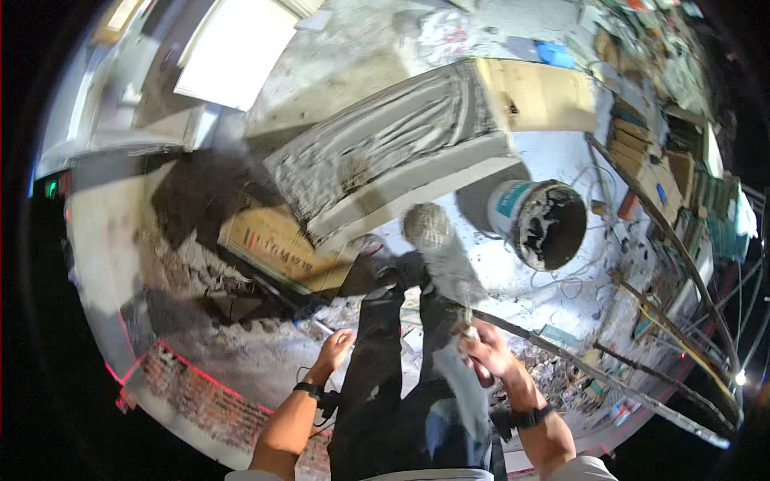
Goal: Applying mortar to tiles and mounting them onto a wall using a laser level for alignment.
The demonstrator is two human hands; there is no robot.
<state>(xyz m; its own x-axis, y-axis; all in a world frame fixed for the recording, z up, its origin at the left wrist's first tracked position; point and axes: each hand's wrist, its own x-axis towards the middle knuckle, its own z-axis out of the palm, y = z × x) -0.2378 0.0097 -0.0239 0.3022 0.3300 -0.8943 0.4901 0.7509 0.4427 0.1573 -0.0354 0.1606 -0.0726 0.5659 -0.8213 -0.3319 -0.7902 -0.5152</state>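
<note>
My right hand (489,351) is closed around the handle of a mortar-smeared trowel (451,268). Its pale blade reaches away from me, with a round grey lump of mortar (426,226) at the far end. Motion blur softens the tool, and another pale flat piece (461,389) shows just below the hand. My left hand (337,349) hangs by my left leg, fingers loosely bent and apart, nothing visible in it. Ahead lies a long slab (393,140), its upper face coated with ridged grey mortar. A printed cardboard box (281,247) sits at its near left end.
Right of the slab, a mortar-crusted bucket (553,224) leans with its mouth toward me. A pale yellow board or box (537,96) adjoins the slab's far end. Long poles (601,377) and rubble (553,377) lie at right. A white panel (237,52) stands far left.
</note>
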